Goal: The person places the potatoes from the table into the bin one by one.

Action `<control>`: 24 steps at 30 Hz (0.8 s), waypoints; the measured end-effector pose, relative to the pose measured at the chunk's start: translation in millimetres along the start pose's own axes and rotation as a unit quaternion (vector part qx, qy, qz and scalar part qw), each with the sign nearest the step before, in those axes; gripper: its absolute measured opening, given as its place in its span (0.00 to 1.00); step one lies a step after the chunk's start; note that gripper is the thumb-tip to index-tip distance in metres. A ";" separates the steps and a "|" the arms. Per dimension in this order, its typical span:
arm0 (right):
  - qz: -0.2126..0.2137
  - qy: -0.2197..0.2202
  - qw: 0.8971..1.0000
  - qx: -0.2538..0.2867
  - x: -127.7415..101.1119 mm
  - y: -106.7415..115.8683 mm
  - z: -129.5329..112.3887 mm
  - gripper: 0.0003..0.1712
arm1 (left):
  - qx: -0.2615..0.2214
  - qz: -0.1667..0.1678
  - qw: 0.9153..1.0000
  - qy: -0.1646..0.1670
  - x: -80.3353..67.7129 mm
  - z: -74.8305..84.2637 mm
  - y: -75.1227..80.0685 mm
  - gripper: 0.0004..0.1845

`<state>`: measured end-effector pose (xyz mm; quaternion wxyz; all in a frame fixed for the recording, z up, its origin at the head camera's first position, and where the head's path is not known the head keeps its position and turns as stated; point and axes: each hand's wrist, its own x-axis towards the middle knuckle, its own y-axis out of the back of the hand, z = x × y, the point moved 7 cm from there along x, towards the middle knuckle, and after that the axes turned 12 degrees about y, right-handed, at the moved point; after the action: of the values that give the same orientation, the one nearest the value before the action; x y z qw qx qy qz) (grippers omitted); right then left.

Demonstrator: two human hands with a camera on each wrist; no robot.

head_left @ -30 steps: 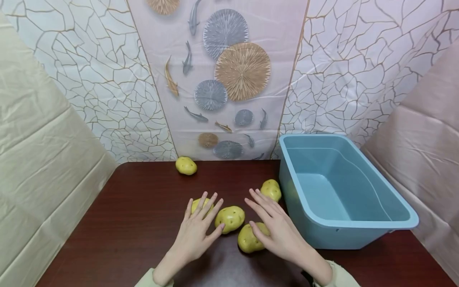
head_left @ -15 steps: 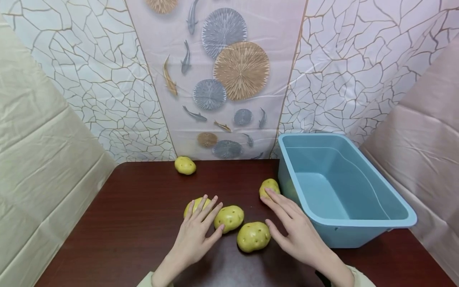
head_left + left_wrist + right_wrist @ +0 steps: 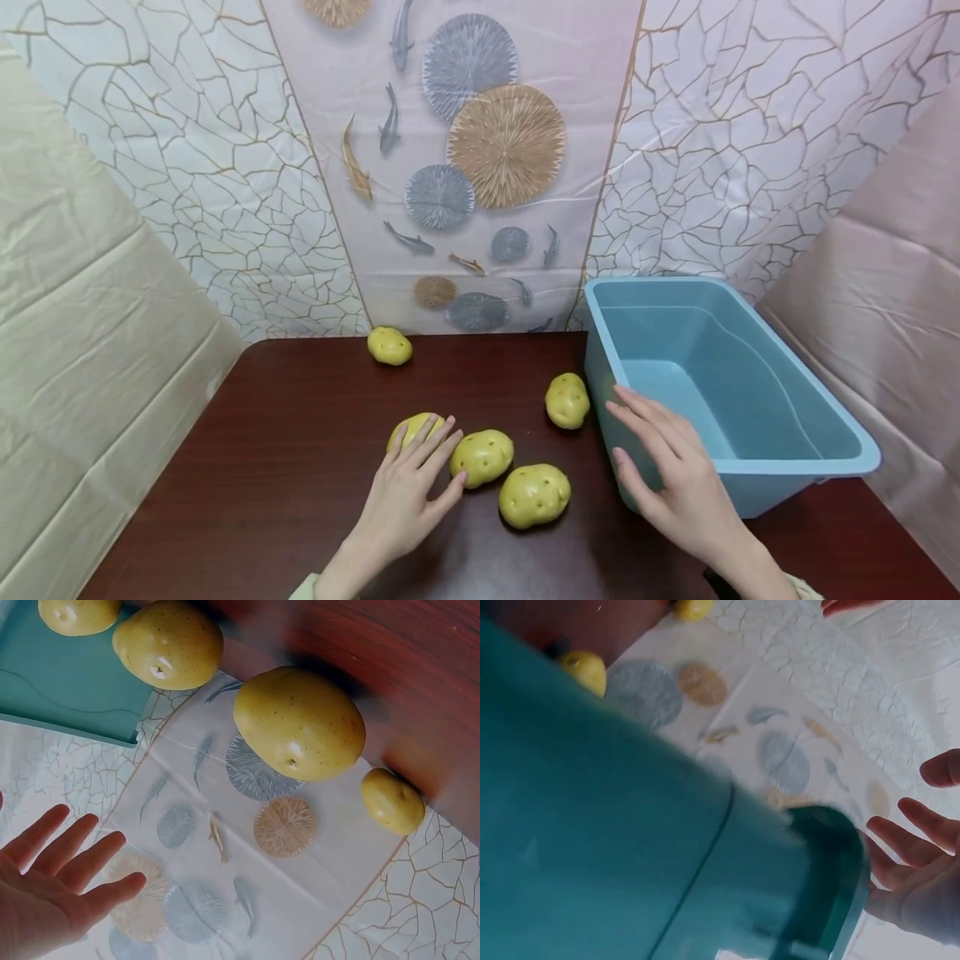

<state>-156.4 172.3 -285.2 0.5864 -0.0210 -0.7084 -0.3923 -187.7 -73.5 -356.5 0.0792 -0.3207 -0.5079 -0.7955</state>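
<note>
Left hand: left hand [image 3: 408, 492] lies flat at the near middle of the bench [image 3: 255, 467], fingers [image 3: 431, 437] straight and spread, gripping nothing. Fingertips rest on the left potato [image 3: 408, 425]; the thumb touches the middle potato [image 3: 482, 457].
Right hand: right hand [image 3: 675, 479] is at the near wall of the blue tub [image 3: 795, 467], fingers straight and slightly parted, holding nothing. The fingertips reach the tub's near-left rim; whether the palm presses the wall, I cannot tell.
Near potato: near potato [image 3: 534, 495] lies on the bench between the two hands, just beside the middle potato, clear of both hands.
Middle and left potatoes: side by side, close together, both under or at the left hand. The left wrist view shows the left potato [image 3: 300, 724] large and close.
Tub-side potato: tub-side potato [image 3: 567, 401] sits farther back, just beside the tub's left wall, apart from the right fingertips.
Blue tub: stands on the right half of the bench, open side up.
Far potato: far potato [image 3: 390, 346] lies alone at the back edge of the bench, near the patterned backdrop [image 3: 465, 167], well apart from the others.
</note>
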 end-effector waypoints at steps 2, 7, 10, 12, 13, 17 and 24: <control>0.003 -0.013 1.000 -0.007 -2.5 5.4 6.3 0.27 | -0.003 0.005 1.000 -0.002 0.3 -0.7 0.3 0.22; 0.000 -0.062 0.998 -0.022 -10.9 19.7 23.5 0.23 | -0.004 0.011 1.000 -0.004 -0.4 -2.8 -0.3 0.21; -0.004 -0.096 0.995 -0.030 -16.1 28.6 33.5 0.21 | -0.001 0.011 1.000 -0.002 -0.7 -4.0 -0.6 0.21; -0.001 -0.110 0.993 -0.040 -18.8 35.2 39.0 0.20 | -0.001 0.012 1.000 0.001 -0.6 -5.1 -0.7 0.21; -0.003 -0.117 0.992 -0.047 -20.1 38.4 42.0 0.20 | -0.002 0.011 1.000 0.002 -0.6 -5.6 -0.9 0.21; 0.001 -0.134 0.988 -0.074 -24.3 51.4 52.6 0.19 | -0.004 0.012 1.000 0.005 -0.2 -7.5 -1.6 0.20; 0.003 -0.165 0.981 -0.098 -32.1 70.0 69.4 0.19 | -0.009 0.007 1.000 -0.017 3.4 -9.4 -3.8 0.19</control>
<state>-168.7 274.8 -275.5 0.4576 -0.1453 -0.7534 -0.4493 -196.1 -79.0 -360.0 0.0734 -0.3383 -0.5001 -0.7937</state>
